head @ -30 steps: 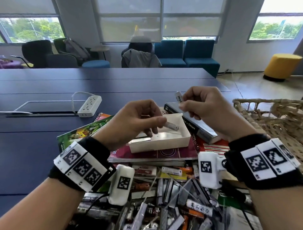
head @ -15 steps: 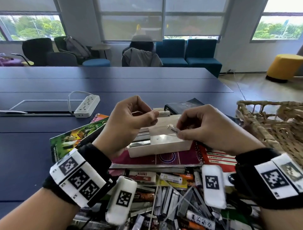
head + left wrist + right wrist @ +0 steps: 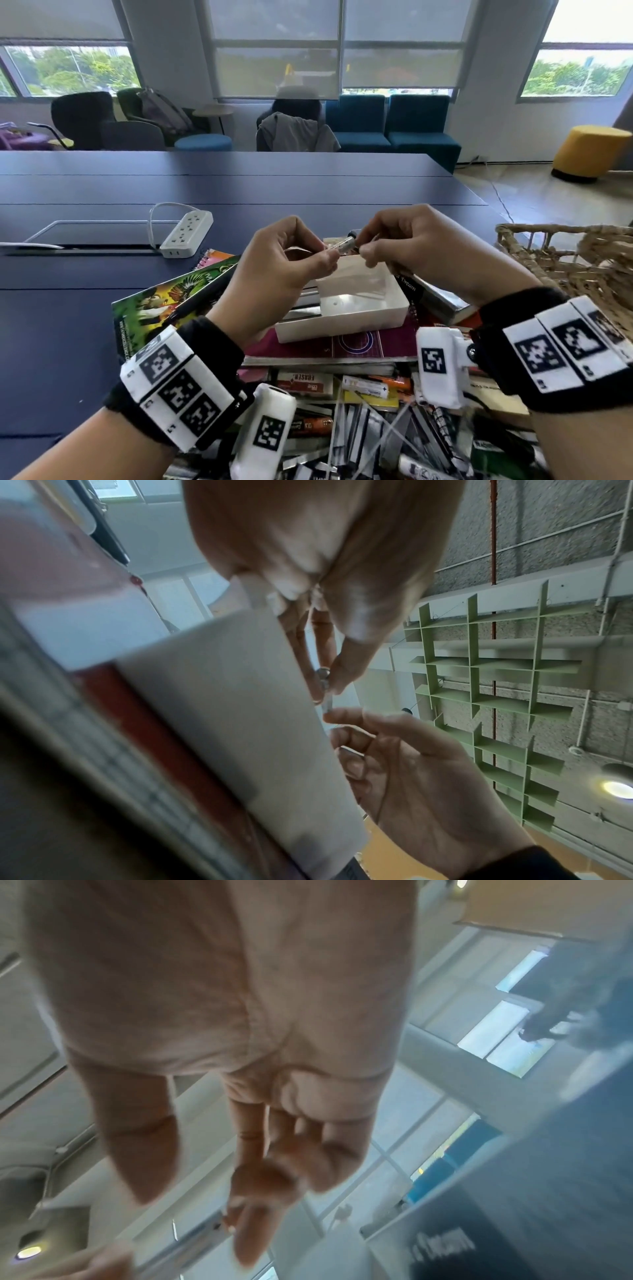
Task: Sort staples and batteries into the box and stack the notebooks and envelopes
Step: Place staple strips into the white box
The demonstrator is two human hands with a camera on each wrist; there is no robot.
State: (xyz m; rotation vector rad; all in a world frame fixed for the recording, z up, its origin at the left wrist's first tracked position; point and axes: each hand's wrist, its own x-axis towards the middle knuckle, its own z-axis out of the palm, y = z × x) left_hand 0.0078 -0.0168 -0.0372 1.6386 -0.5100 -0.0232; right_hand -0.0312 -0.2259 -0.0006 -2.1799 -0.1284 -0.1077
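On the dark blue bench (image 3: pixel 239 192) lie stacked notebooks (image 3: pixel 342 346) carrying a white box (image 3: pixel 363 308). Above the box, the left hand (image 3: pixel 284 263) and right hand (image 3: pixel 421 246) meet, both pinching one small battery (image 3: pixel 346 245) between fingertips. Loose batteries and staples (image 3: pixel 363 431) lie nearest.

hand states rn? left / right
Left hand: fingers pinch one end of a small battery, held above the white box.
Right hand: fingers curled, pinching the other end of the same battery.
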